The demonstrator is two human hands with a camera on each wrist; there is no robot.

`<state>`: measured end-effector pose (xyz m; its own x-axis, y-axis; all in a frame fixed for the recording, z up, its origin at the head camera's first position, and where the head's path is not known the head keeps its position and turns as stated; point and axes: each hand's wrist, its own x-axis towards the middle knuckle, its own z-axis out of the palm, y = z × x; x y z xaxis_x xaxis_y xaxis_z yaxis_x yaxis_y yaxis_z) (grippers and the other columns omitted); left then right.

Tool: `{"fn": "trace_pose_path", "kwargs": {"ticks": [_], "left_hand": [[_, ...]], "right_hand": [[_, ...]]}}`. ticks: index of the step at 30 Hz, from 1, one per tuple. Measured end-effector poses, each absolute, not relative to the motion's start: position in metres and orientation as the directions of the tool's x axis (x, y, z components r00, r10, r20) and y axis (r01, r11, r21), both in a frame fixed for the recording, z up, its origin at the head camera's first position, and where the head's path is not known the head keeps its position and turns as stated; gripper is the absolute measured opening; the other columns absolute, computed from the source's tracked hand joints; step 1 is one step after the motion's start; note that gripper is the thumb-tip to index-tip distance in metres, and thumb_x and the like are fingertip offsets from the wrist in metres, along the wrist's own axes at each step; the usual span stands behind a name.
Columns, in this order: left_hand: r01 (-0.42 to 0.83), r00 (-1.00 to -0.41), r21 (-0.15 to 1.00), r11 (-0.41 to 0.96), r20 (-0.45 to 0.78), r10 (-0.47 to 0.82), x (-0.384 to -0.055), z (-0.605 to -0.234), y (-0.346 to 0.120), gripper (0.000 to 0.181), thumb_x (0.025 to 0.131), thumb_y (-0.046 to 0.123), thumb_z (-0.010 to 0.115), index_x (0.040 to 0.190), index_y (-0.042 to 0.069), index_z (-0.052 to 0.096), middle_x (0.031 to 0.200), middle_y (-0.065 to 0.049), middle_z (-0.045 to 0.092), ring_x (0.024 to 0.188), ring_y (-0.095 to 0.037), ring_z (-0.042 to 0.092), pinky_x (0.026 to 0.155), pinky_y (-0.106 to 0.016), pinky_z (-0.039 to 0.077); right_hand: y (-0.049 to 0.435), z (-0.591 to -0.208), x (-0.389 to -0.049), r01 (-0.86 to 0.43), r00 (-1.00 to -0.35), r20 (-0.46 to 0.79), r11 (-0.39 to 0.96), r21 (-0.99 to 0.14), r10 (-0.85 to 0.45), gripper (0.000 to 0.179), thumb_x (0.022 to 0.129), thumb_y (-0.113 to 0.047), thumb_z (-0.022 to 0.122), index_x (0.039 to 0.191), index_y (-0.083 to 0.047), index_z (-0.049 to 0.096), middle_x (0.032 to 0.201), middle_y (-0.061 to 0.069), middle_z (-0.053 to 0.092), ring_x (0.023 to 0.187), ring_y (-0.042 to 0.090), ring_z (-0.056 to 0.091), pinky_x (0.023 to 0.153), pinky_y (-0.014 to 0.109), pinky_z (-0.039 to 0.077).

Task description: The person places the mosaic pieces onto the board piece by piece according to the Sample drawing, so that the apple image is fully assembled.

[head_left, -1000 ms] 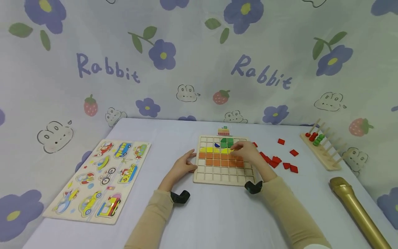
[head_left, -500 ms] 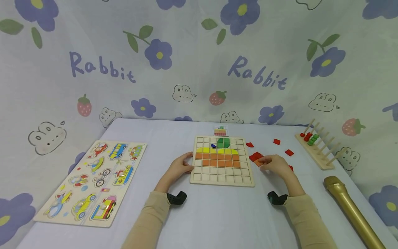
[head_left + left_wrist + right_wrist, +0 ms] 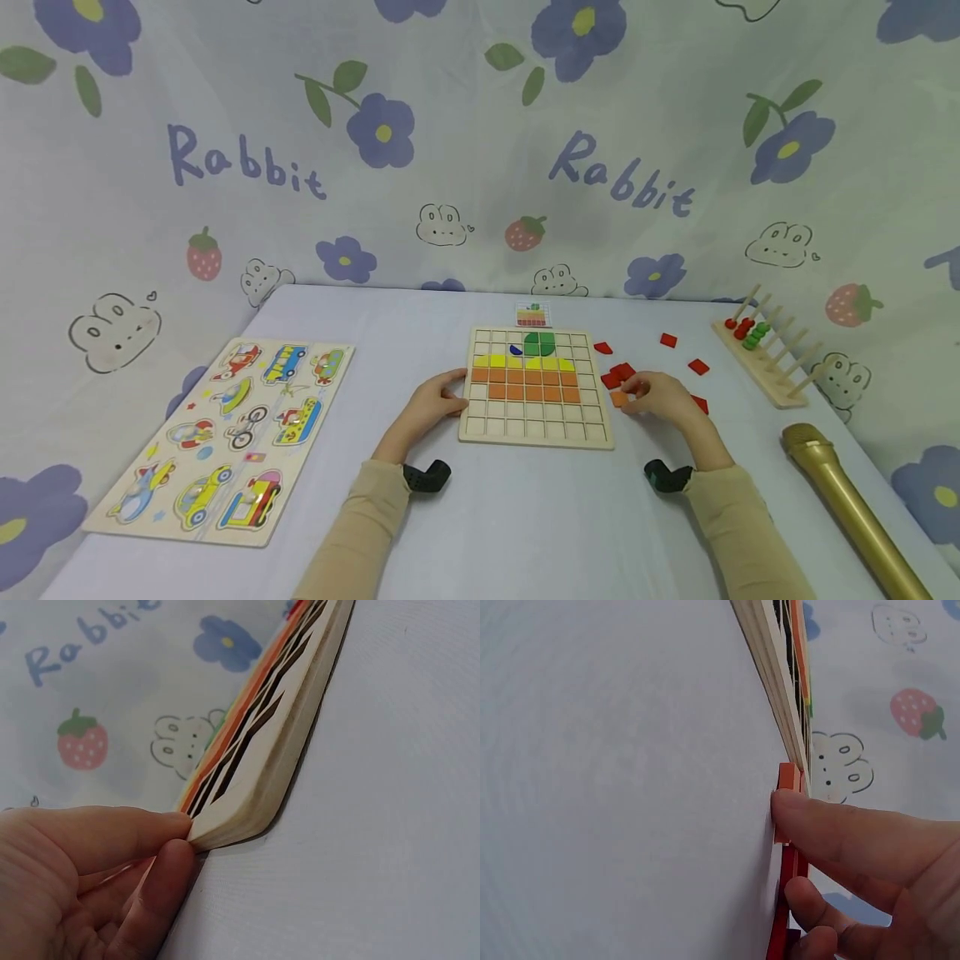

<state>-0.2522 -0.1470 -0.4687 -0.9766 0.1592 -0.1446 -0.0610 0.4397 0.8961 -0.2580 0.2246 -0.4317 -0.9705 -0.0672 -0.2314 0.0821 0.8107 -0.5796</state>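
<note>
A wooden grid board (image 3: 536, 432) lies flat, with orange, yellow, green and blue pieces set in its upper rows. My left hand (image 3: 432, 406) is at its left edge, thumb and fingers resting against the side; the left wrist view shows the thumb touching the board's corner. Just right of the board, my right hand (image 3: 662, 397) pinches a small orange tile (image 3: 618, 400) between thumb and fingers. In the right wrist view the thumb tip covers part of that orange tile (image 3: 787, 775). Red tiles (image 3: 622, 372) lie close beyond these fingertips.
More red tiles (image 3: 698, 366) are scattered to the right. Behind the board lies a picture card (image 3: 532, 315). A peg counting frame (image 3: 768, 361) with red and green beads and a gold microphone (image 3: 847, 500) are at right. A vehicle puzzle board (image 3: 225, 437) lies at left.
My right hand has moved from above the board to the tiles at its right. Over the last half second it has drawn the orange tile slightly nearer. The left hand stays at the board's edge.
</note>
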Motion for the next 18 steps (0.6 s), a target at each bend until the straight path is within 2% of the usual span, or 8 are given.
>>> {"fn": "trace_pose_path", "kwargs": {"ticks": [5,10,18], "left_hand": [[-0.048,-0.977,0.897,0.440,-0.133,0.165,-0.252,-0.469,-0.147,0.058,0.082,0.008,0.067,0.136,0.010,0.046,0.079,-0.009,0.058,0.069,-0.013,0.057,0.064,-0.026,0.048],[-0.052,-0.976,0.898,0.437,-0.139,0.170,-0.252,-0.469,-0.147,0.058,0.082,0.009,0.067,0.137,0.010,0.046,0.079,-0.008,0.058,0.069,-0.014,0.057,0.065,-0.026,0.048],[-0.073,-0.975,0.896,0.438,-0.157,0.159,-0.253,-0.469,-0.147,0.059,0.083,0.010,0.067,0.137,0.012,0.045,0.081,-0.009,0.058,0.070,-0.015,0.057,0.065,-0.026,0.048]], "right_hand": [[0.222,-0.428,-0.257,0.062,-0.968,-0.236,0.825,-0.561,-0.088,0.031,0.076,-0.015,0.073,0.103,-0.002,0.063,0.088,0.011,0.053,0.085,0.027,0.047,0.067,0.033,0.041],[0.217,-0.424,-0.259,0.039,-0.979,-0.185,0.820,-0.571,-0.083,0.034,0.077,-0.024,0.074,0.098,-0.002,0.060,0.085,0.008,0.051,0.083,0.024,0.046,0.065,0.031,0.039],[0.157,-0.412,-0.266,-0.112,-0.972,-0.097,0.787,-0.607,-0.213,0.034,0.075,-0.027,0.076,0.096,-0.006,0.061,0.083,0.006,0.052,0.078,0.021,0.046,0.061,0.029,0.037]]}}
